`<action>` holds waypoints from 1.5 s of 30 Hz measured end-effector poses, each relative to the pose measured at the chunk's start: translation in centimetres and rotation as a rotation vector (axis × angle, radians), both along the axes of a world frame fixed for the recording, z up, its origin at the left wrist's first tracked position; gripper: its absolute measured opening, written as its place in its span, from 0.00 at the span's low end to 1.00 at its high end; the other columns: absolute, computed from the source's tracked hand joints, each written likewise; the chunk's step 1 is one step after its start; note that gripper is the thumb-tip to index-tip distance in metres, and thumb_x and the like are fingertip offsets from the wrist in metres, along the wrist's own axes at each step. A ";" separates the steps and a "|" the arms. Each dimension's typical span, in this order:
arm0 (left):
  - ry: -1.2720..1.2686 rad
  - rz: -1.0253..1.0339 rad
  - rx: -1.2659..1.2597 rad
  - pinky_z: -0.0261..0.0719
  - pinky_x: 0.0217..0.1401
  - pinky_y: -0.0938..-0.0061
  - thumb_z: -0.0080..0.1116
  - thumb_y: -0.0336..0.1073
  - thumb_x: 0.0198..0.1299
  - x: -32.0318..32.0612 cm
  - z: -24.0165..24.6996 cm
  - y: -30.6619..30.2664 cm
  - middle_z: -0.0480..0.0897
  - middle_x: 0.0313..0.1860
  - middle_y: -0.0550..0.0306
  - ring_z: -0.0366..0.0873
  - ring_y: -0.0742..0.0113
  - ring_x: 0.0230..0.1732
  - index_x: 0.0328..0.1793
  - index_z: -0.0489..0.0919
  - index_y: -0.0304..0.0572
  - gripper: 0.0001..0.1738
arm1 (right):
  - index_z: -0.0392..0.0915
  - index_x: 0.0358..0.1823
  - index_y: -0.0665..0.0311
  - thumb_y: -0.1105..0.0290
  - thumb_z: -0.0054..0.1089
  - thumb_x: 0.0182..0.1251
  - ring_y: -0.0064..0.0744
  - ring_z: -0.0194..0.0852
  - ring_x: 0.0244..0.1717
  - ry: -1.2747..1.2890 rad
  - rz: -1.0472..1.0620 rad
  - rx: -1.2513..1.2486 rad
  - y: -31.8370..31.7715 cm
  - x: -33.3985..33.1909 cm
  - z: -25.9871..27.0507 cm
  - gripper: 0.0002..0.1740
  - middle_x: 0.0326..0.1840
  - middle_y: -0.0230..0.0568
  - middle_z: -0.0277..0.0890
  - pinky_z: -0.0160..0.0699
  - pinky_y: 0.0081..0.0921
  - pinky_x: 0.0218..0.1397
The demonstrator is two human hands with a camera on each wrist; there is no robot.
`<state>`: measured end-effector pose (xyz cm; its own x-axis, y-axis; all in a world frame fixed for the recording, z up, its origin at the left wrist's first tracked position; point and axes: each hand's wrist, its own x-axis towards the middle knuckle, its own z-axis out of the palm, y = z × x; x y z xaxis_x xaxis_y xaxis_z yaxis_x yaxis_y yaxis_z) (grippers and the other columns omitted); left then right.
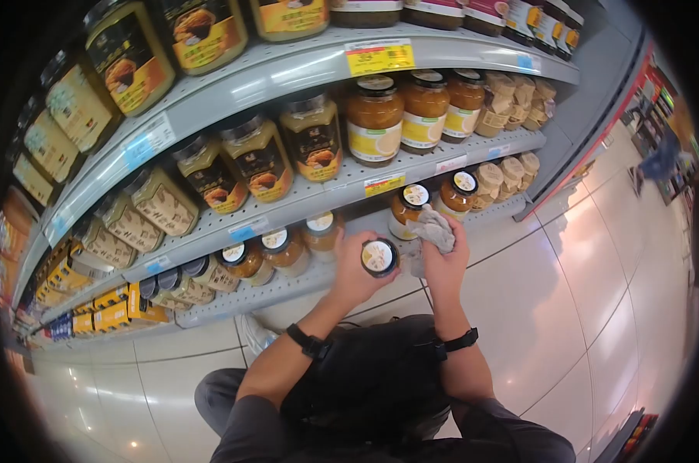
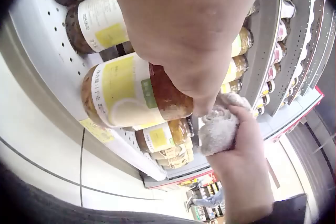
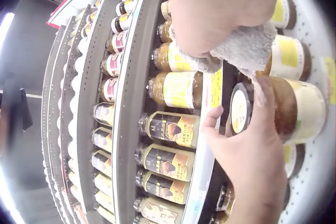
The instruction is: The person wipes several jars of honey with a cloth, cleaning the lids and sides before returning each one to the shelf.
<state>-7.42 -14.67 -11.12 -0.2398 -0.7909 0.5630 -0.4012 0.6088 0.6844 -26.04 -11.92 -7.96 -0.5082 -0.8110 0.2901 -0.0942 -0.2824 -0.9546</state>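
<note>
The left hand [image 1: 357, 272] grips a glass jar near its dark lid [image 1: 380, 257], in front of the bottom shelf. In the left wrist view the jar [image 2: 131, 90] shows amber contents and a white and yellow label. The right hand [image 1: 445, 258] holds a crumpled grey cloth [image 1: 433, 230] just right of the jar. In the right wrist view the cloth [image 3: 245, 48] hangs beside the jar's lid [image 3: 240, 111], and the left hand's fingers [image 3: 262, 100] curl round the jar. Whether cloth and jar touch, I cannot tell.
Two similar jars [image 1: 457, 193] stand on the bottom shelf behind the hands, with paper-topped jars [image 1: 490, 181] at their right. Shelves above [image 1: 341, 189] carry rows of jars and price tags. Pale floor tiles [image 1: 534, 309] lie at the right, and a person [image 1: 660, 158] is farther off.
</note>
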 end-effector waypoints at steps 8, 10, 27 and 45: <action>0.014 -0.051 0.359 0.75 0.73 0.61 0.91 0.37 0.42 7.7 6.0 10.8 0.81 0.60 0.50 0.80 0.56 0.65 0.69 0.72 0.41 0.48 | 0.72 0.73 0.61 0.82 0.66 0.61 0.30 0.78 0.63 0.104 0.484 0.224 -0.2 -0.3 -2.3 0.36 0.65 0.40 0.78 0.80 0.29 0.65; 0.141 -0.090 0.539 0.76 0.73 0.62 0.90 0.34 0.44 9.4 6.7 13.0 0.83 0.61 0.48 0.81 0.57 0.65 0.68 0.64 0.41 0.50 | 0.72 0.74 0.60 0.81 0.66 0.60 0.30 0.76 0.64 -0.019 0.654 0.403 1.5 1.2 0.5 0.37 0.65 0.39 0.77 0.79 0.29 0.66; 0.510 -0.027 0.385 0.79 0.73 0.59 0.90 0.31 0.43 12.4 -2.7 15.3 0.77 0.69 0.37 0.81 0.52 0.66 0.70 0.51 0.45 0.59 | 0.77 0.65 0.65 0.74 0.80 0.56 0.50 0.78 0.63 0.720 1.172 0.336 8.0 11.6 5.6 0.33 0.62 0.47 0.75 0.78 0.36 0.67; 0.589 0.122 0.392 0.83 0.67 0.60 0.92 0.36 0.38 11.0 -3.0 15.9 0.78 0.60 0.40 0.85 0.49 0.60 0.76 0.55 0.41 0.65 | 0.89 0.44 0.62 0.71 0.77 0.62 0.47 0.80 0.43 0.996 0.857 0.354 8.4 13.3 5.8 0.10 0.39 0.41 0.80 0.79 0.38 0.47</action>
